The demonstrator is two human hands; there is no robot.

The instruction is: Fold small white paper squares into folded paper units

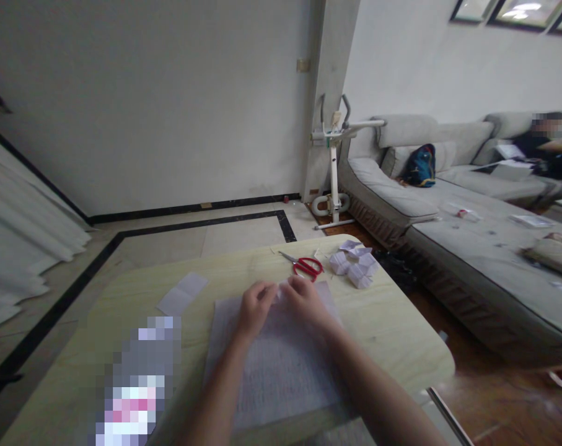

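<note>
Over the far edge of a large written sheet of paper [281, 371], my two hands meet around a small piece of white paper [281, 292]. My left hand [257, 305] pinches its left side, with the fingers curled in. On the other side my right hand [303, 298] pinches it too. Most of the piece is hidden by my fingers, so its shape is unclear. Just beyond my right hand lie scissors [308, 267] with red handles, blades pointing left. Folded white paper pieces [355, 265] sit farther right. A creased paper sheet [183, 293] lies to the left.
The pale wooden table [392, 334] has rounded corners. A blurred-out object [136, 390] lies at its near left. To the right stands a grey sofa [485, 266] with a backpack [421, 166] and a seated person [545, 148]. Exercise equipment [334, 167] stands by the wall.
</note>
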